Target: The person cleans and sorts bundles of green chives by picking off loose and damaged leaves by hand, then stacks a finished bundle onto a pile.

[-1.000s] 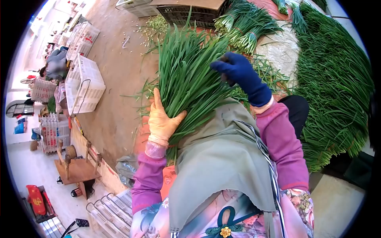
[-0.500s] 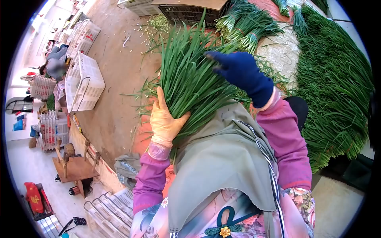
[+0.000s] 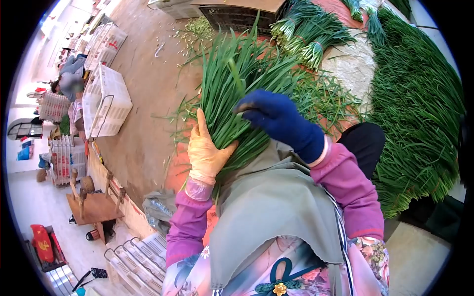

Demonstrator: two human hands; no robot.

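A large loose bunch of Chinese chives (image 3: 232, 74) lies across my lap, leaf tips pointing away from me. My left hand (image 3: 205, 150), in a pale yellow glove, is wrapped round its lower left side, thumb and index finger spread along the leaves. Over the right side of the bunch is my right hand (image 3: 274, 116) in a dark blue glove, its fingers pinched together. A single blurred chive leaf (image 3: 236, 76) rises from those fingertips. A grey-green apron (image 3: 276, 197) covers my lap under the bunch.
A big heap of chives (image 3: 414, 108) lies at right. Tied chive bundles (image 3: 313, 37) rest beyond, near a dark crate (image 3: 237, 19). Loose trimmings (image 3: 328, 96) litter the ground. At left stand a white basket (image 3: 106, 101), a wooden stool (image 3: 94, 207) and a person (image 3: 71, 81).
My right hand has come down and left, back toward me, from the far right of the bunch, with its fingers now drawn together and a leaf lifted. My left hand stays in place.
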